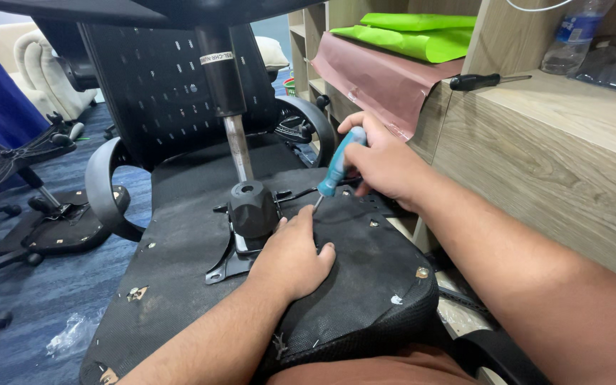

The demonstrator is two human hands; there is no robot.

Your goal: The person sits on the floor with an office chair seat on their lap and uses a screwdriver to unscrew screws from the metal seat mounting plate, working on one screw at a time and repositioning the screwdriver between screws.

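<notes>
Plainly, line by line:
Right hand (386,162): fist wrapped around a screwdriver (336,165), teal handle, thin metal shaft slanting down.
Tip: touching the black metal mechanism plate (231,262) at the middle of the upturned chair seat (180,242).
Left hand (292,258): fingers spread flat, pressing the seat's black fabric underside just beside the tip, gripping nothing.
Gas cylinder (235,135): rising upright from the mechanism.
Wooden shelf (536,142): along the seat's right edge.

Office furniture workshop, upturned office chair (251,235), chair bases (44,207), wooden shelving (536,142), carpet (30,314)
</notes>
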